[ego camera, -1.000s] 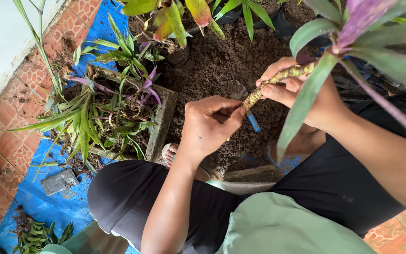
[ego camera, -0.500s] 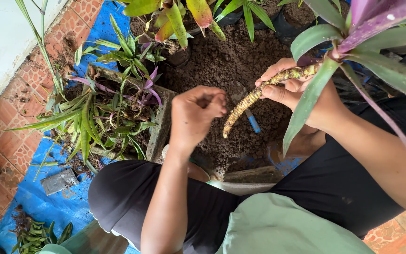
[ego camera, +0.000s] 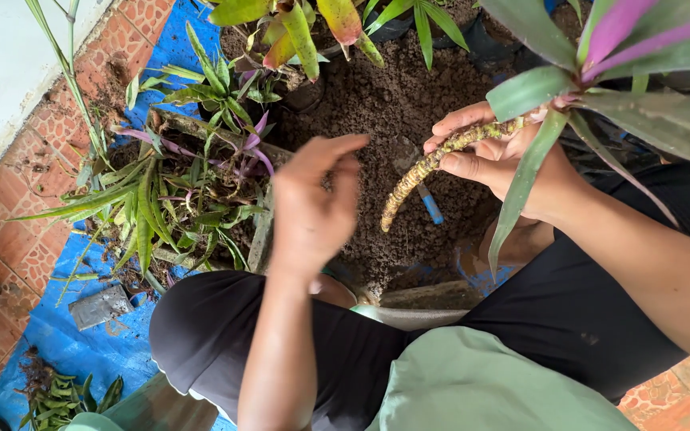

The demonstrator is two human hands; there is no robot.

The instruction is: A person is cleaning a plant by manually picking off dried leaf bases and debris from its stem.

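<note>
My right hand [ego camera: 493,156] grips the bare, ringed stem [ego camera: 415,175] of an uprooted plant with green and purple leaves [ego camera: 600,72]. The stem's lower end hangs free over a heap of dark soil [ego camera: 385,104]. My left hand [ego camera: 313,203] hovers left of the stem with its fingers spread and nothing in them, blurred by motion. A small blue stick-like object [ego camera: 431,206] lies on the soil just beneath the stem.
A grey rectangular planter [ego camera: 269,215] full of green and purple plants sits at left on a blue tarp [ego camera: 65,335]. Potted plants [ego camera: 297,32] stand at the top. Brick paving [ego camera: 9,207] and a white wall [ego camera: 1,56] lie to the left. My knees fill the bottom.
My left hand pulled away from the stem's lower end, moved left and opened its fingers. The stem's tip now hangs free. My right hand keeps its grip.
</note>
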